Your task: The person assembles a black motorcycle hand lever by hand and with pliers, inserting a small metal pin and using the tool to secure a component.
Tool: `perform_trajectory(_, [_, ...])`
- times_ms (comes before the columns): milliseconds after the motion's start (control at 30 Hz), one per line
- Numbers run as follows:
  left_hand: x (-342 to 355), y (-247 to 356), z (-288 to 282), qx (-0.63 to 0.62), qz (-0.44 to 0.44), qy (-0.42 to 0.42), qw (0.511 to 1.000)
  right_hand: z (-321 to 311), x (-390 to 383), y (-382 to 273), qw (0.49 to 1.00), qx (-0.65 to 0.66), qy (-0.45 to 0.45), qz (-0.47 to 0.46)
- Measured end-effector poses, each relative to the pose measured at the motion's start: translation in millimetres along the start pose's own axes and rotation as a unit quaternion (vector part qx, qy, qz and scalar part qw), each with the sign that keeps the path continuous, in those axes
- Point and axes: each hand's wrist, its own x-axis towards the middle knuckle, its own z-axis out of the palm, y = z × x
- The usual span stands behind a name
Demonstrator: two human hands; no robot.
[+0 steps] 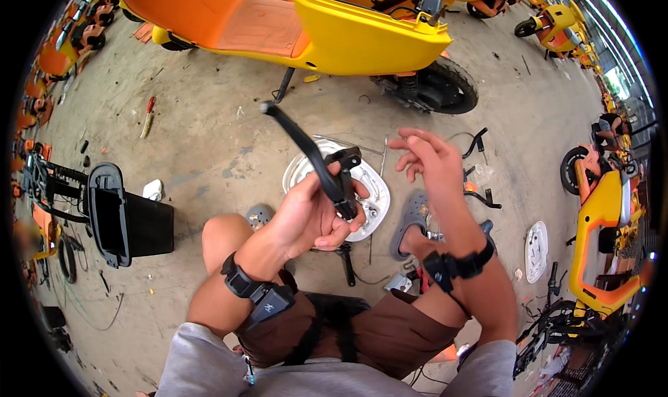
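My left hand [316, 212] grips a black brake lever assembly [313, 153], its long blade angled up toward the upper left and its bracket end in my fingers. To the right of it my right hand [431, 160] is raised, fingers apart and curved, holding nothing. Below both hands a white plastic tray [372, 195] lies on the floor between my feet, holding small parts that are too small to name and partly hidden by my left hand.
A yellow and orange scooter [362, 42] stands ahead. A black bin [132, 223] sits left, another scooter [598, 216] right. Tools [148, 115], loose black levers [480, 199] and a white plate [534, 251] lie on the floor. A person [609, 129] is at the far right.
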Motion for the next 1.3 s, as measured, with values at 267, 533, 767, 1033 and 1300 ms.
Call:
perform_trajectory(267, [21.0,-16.3,0.6,0.063,-0.069,0.109,0.990,5.4,-55.0,-2.8,0.992,0.014,0.028,-0.124])
perform_trajectory(533, [16.2,-12.5,-6.3,0.040,-0.070,0.057,0.995,-2.1,-49.7,14.3,0.989,-0.052,0.034,-0.132])
perform_trajectory(767, [13.2,-16.1,8.4,0.214,-0.015,0.164,0.963,-2.7,-48.3,13.4,0.981,0.154,-0.099,0.058])
perform_trajectory(1033, [14.8,-18.9,12.8,0.374,0.036,0.233,0.897,22.7,-58.0,-0.3,0.993,0.041,-0.107,0.029])
perform_trajectory(1300, [7.0,-16.9,13.3,0.211,0.018,0.085,0.974,10.1,-43.4,4.4,0.999,0.015,0.007,0.035])
